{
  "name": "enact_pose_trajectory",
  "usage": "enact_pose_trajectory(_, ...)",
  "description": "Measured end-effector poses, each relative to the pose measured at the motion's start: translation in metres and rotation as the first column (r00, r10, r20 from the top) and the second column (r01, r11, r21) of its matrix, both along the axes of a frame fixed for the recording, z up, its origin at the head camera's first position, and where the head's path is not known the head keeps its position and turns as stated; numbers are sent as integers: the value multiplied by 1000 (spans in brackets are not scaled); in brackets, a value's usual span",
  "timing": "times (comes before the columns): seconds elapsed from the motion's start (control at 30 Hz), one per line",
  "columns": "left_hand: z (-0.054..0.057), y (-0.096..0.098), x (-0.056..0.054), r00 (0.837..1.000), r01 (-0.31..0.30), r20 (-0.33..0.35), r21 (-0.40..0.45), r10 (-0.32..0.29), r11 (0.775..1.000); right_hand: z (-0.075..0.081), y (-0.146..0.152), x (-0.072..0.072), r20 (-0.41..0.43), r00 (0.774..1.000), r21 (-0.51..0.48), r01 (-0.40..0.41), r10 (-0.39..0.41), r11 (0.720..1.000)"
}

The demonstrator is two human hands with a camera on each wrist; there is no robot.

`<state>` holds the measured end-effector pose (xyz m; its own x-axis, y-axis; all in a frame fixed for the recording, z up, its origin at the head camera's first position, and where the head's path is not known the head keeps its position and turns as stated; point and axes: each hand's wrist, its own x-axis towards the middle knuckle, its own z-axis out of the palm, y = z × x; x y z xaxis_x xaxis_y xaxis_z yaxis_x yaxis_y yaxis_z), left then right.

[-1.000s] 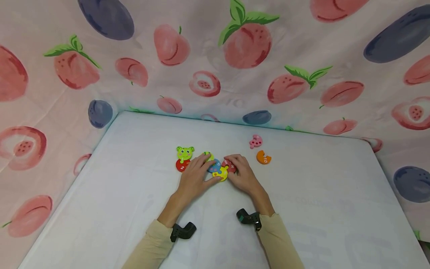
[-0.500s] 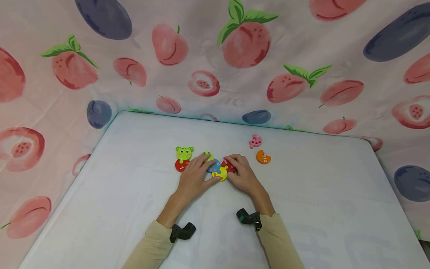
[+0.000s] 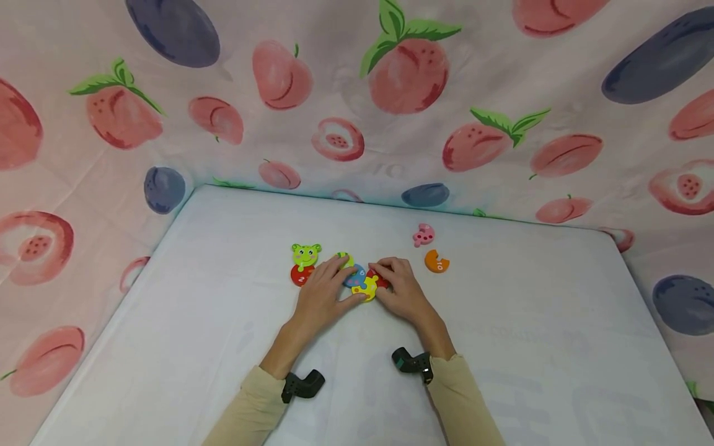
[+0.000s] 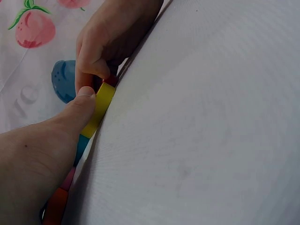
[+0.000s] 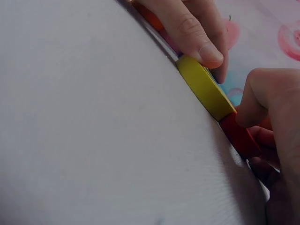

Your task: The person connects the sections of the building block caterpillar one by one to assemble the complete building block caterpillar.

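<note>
Flat caterpillar puzzle pieces lie joined on the white table. My right hand (image 3: 403, 290) pinches a red puzzle piece (image 5: 238, 136) at the right end, right up against the yellow piece (image 3: 364, 289). Spread over the row, my left hand (image 3: 322, 290) rests its thumb on the yellow piece, its fingers reaching a green piece (image 3: 347, 257) beside the blue piece (image 3: 355, 277). Under that hand, the left wrist view shows the edges of an orange piece (image 4: 55, 206) and a pink piece (image 4: 69, 179). A green head piece (image 3: 305, 254) tops a red piece marked 2 (image 3: 299, 276) at the left.
Beyond my right hand lie a pink piece with dots (image 3: 424, 235) and an orange piece marked 10 (image 3: 437, 261), apart from the row. A fruit-print cloth (image 3: 390, 142) rises behind the white table (image 3: 535, 347) and along its left side.
The red piece in my right hand has turned and shifted slightly left against the yellow piece; its number is now covered by my fingers. My left hand has stayed in place.
</note>
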<state>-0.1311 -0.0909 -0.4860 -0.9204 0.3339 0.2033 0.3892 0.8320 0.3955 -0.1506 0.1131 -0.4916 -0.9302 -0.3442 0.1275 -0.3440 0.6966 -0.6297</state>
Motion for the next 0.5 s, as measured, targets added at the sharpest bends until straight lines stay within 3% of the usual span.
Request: enact_pose_trajectory(0.5, 1, 1, 1, 1000, 1, 6, 1, -1, 1000, 0, -1, 0, 58, 996, -54, 76, -73, 996)
